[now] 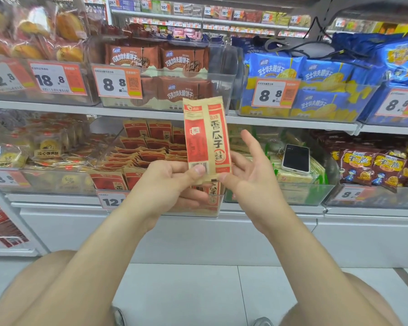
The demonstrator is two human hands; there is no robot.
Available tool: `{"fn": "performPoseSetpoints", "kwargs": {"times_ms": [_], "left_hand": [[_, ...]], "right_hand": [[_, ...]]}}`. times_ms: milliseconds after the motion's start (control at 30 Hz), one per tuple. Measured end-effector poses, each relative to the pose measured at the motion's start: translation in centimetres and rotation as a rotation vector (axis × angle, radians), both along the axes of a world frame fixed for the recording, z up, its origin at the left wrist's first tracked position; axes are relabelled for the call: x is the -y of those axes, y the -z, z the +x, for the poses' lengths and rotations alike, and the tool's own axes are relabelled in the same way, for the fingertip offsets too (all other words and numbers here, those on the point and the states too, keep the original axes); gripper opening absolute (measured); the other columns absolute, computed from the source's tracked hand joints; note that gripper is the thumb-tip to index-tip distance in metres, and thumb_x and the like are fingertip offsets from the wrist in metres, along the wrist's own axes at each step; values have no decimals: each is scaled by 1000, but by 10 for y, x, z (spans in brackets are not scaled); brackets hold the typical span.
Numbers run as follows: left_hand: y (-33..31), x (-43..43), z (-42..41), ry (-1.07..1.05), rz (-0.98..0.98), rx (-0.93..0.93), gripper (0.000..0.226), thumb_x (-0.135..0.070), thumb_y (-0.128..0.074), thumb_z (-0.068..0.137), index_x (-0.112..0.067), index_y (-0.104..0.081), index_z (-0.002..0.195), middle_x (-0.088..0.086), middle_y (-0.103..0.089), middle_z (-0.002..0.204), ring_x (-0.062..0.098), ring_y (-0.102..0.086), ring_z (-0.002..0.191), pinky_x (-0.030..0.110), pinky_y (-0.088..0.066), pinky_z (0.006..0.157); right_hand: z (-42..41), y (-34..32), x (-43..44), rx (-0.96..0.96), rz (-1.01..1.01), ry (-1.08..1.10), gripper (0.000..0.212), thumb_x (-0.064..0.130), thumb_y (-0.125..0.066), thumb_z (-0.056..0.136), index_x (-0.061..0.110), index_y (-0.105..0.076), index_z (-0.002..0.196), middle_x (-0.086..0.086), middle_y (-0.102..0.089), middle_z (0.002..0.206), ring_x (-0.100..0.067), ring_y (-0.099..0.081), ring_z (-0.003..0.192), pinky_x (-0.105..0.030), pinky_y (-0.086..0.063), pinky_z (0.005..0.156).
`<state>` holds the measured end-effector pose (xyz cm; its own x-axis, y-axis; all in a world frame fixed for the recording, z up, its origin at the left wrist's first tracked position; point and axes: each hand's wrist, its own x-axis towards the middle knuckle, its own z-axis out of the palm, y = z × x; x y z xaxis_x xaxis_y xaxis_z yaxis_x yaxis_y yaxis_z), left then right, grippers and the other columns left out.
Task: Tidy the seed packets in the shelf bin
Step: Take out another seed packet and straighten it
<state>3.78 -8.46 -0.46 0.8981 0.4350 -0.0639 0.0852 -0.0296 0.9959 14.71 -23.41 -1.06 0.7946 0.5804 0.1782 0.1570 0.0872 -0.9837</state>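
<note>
A tan and red seed packet (206, 137) stands upright in front of the lower shelf. My left hand (172, 180) pinches its bottom edge between thumb and fingers. My right hand (250, 170) is behind the packet's lower right side, thumb touching the bottom corner, fingers spread and straight. Behind my hands is the clear shelf bin (212, 208), holding several more matching seed packets (141, 154), some lying flat in a loose heap and some upright at the back. Another packet in the bin (213, 191) shows just under the held one.
A white phone (296, 158) lies on green packs in the bin to the right. Brown biscuit packs (179, 57) and blue biscuit packs (278, 67) fill the bins on the shelf above. Price tags (118, 83) hang on the bin fronts. My knees are at the bottom.
</note>
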Motion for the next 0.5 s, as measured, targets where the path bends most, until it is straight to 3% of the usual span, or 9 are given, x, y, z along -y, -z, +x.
{"fn": "performPoseSetpoints", "kwargs": {"times_ms": [67,133,200,267,500], "left_hand": [[1,-2,2,-41,-35,22,22,-32,-68,104,-20,-79,118,0,-84,104,16,-81,78,30,-67,70],[3,-3,4,-69,-58,32,21,-32,-69,103,-19,-79,116,-1,-84,104,14,-80,75,27,-65,66],[4,-3,5,-83,-61,30,20,-32,-70,102,-19,-80,115,-2,-84,103,13,-79,73,26,-64,65],[5,-3,6,-92,-54,36,19,-32,-72,101,-20,-80,113,-2,-84,101,13,-79,73,27,-65,66],[3,-4,6,-99,-45,54,23,-34,-75,98,-19,-81,115,1,-84,101,9,-77,77,26,-66,70]], "right_hand": [[-1,-1,-1,-42,-22,25,80,-5,-65,102,23,-28,166,2,-78,125,-8,-76,111,-23,-60,85],[-1,1,-3,-104,-38,37,59,3,-66,103,16,-47,157,0,-82,113,-16,-79,106,-33,-61,91],[-1,3,-2,-169,-34,23,40,7,-66,104,12,-62,144,-2,-83,109,-21,-79,107,-37,-60,92],[-1,3,-1,-211,-22,2,26,8,-64,106,11,-73,130,-2,-83,111,-20,-78,108,-33,-58,88],[-4,1,1,-292,-8,4,23,23,-67,106,4,-76,114,-9,-83,101,-21,-81,97,-28,-62,76]]}}
